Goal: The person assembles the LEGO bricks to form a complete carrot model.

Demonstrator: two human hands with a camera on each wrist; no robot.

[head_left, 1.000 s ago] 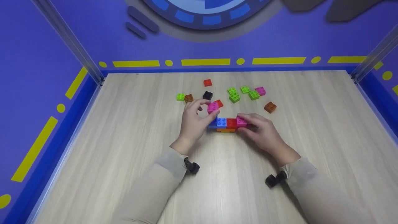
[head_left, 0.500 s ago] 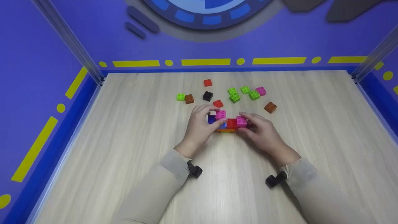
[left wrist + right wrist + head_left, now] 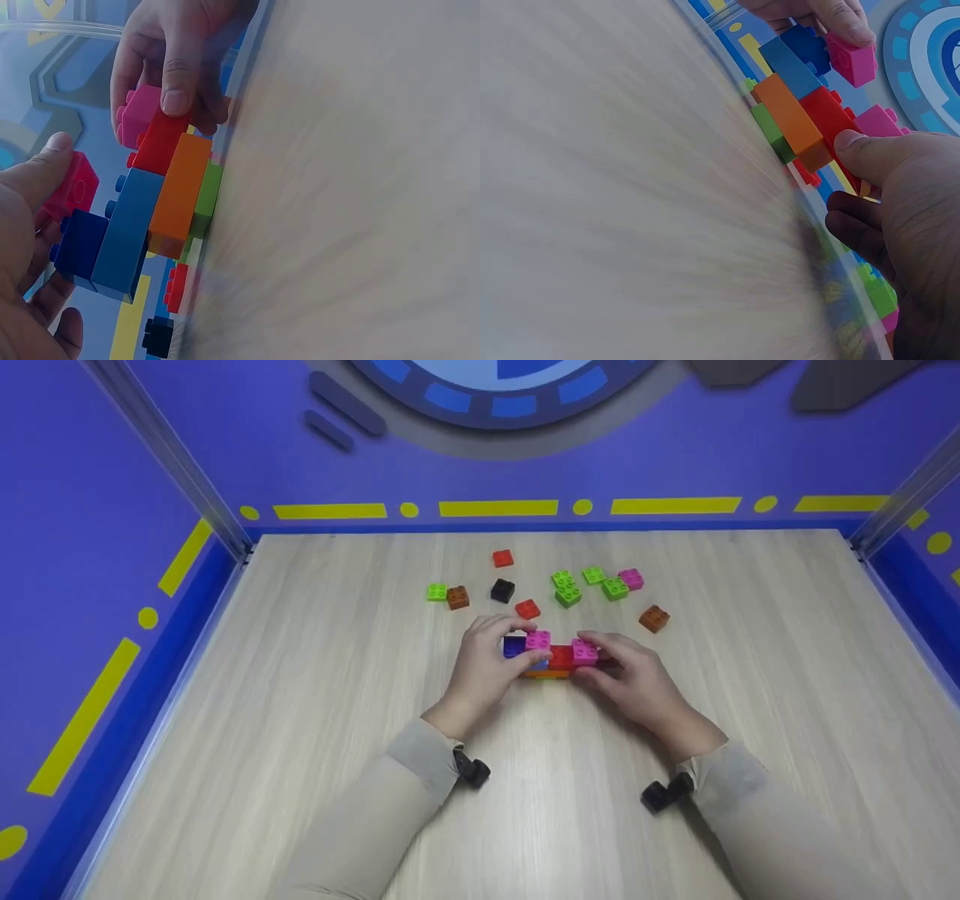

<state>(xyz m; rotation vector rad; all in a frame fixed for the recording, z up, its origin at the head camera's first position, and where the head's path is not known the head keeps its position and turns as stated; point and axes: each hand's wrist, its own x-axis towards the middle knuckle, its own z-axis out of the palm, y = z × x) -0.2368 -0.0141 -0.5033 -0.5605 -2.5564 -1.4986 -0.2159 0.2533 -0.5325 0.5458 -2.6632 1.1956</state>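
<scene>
Pink block (image 3: 538, 640) moved toward four o'clock, pinched in left hand (image 3: 487, 666), seemingly near joining the stack (image 3: 560, 658) right hand (image 3: 634, 671) grips.

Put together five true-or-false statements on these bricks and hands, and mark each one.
1. The left hand pinches a pink brick. True.
2. In the build, green sits on top of orange. False: the green brick is directly beneath the orange brick.
3. The dark blue brick stands on the lighter blue brick. True.
4. The right hand holds the black brick. False: the black brick lies loose; the right hand grips the build's red brick.
5. The loose brown bricks lie apart. True.
</scene>
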